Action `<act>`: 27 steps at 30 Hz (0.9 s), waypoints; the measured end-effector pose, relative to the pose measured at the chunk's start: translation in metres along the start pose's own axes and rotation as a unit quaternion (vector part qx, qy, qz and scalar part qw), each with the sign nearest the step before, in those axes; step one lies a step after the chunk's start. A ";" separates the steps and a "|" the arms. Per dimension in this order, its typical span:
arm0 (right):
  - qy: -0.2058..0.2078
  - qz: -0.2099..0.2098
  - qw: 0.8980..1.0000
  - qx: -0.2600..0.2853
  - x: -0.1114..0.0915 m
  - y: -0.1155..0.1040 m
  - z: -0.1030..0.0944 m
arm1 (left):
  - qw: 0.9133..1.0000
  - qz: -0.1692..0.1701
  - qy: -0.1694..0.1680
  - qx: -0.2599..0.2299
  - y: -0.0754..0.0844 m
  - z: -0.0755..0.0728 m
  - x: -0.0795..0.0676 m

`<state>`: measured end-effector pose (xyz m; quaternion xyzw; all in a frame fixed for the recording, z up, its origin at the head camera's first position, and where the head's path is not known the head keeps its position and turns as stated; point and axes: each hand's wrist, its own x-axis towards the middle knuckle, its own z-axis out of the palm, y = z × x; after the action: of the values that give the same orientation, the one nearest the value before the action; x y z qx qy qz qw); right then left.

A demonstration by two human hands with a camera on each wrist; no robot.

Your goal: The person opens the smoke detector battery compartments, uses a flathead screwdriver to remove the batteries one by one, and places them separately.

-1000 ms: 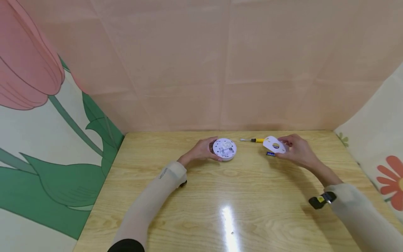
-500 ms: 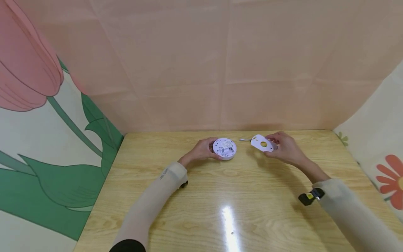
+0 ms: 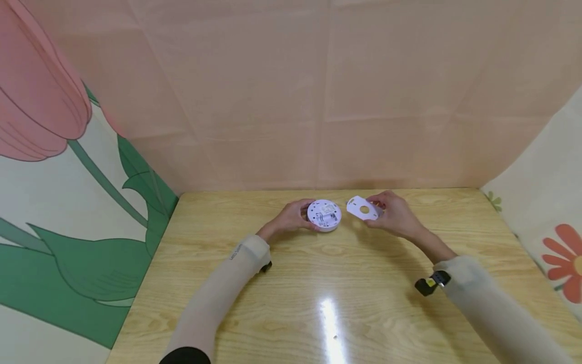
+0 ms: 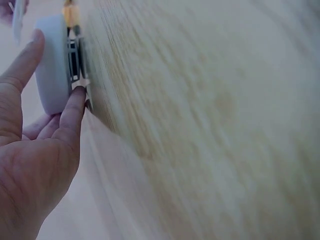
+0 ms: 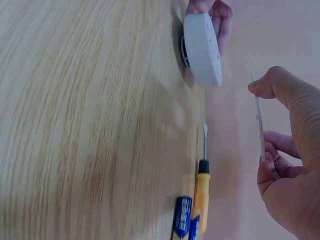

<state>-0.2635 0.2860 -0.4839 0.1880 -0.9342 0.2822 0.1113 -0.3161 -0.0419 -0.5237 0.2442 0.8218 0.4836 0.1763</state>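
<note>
At the back of the table my left hand grips the left side of a round white smoke alarm, thumb and fingers around its rim. The alarm's back, with a battery compartment, faces up. In the left wrist view the slotted front of the alarm is turned toward the tabletop. To its right, my right hand pinches a thin white mounting plate with a round hole, by its right end. The plate is held above the table, a small gap from the alarm.
A yellow-handled screwdriver and blue batteries lie on the wooden table below the right hand. In the head view the plate and hand hide them. A pink cloth backdrop rises directly behind the table's back edge.
My right hand has moved left with the mounting plate, past the screwdriver and batteries and closer to the smoke alarm. The left hand and the alarm stay in place.
</note>
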 end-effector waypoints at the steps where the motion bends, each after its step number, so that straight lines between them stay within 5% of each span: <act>1: -0.003 0.003 1.000 0.001 0.001 -0.002 0.002 | 1.000 0.000 0.000 0.000 0.000 0.000 0.000; 27: -0.039 0.038 0.998 0.036 0.026 -0.036 0.044 | 1.000 0.003 0.011 -0.004 -0.002 0.002 0.002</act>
<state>-0.2768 0.2251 -0.4941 0.1670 -0.9336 0.3118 0.0568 -0.3169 -0.0400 -0.5269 0.2403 0.8209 0.4903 0.1673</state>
